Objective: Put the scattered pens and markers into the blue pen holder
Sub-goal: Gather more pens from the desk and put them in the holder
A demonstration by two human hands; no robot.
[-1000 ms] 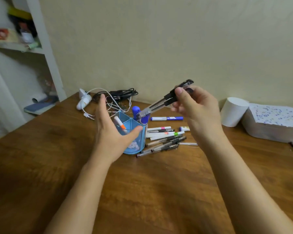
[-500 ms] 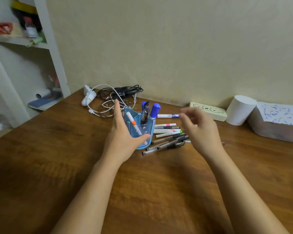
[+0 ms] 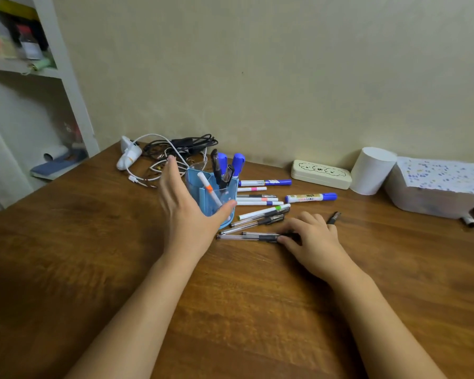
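Observation:
The blue pen holder (image 3: pixel 196 195) stands upright on the wooden table, holding two blue-capped markers (image 3: pixel 238 160), black pens and a white marker with an orange band. My left hand (image 3: pixel 184 212) cups it, thumb on the front wall, fingers round the far left side. To its right lie several scattered white markers (image 3: pixel 257 199), a blue-capped marker (image 3: pixel 309 197) and two clear gel pens (image 3: pixel 246 236). My right hand (image 3: pixel 312 239) is down on the table, thumb and fingers closed over the rear ends of these clear pens. A short black pen (image 3: pixel 333 217) lies just behind that hand.
Tangled black and white cables (image 3: pixel 175 149) with a white charger (image 3: pixel 129 157) lie behind the holder. A cream case (image 3: pixel 320 173), a white paper roll (image 3: pixel 371 170) and a paper-covered box (image 3: pixel 435 187) line the wall on the right. A white shelf (image 3: pixel 66 77) stands at left.
My right hand dropped the black pens into the holder, then came down to the table onto the clear pens. My left hand stayed on the holder.

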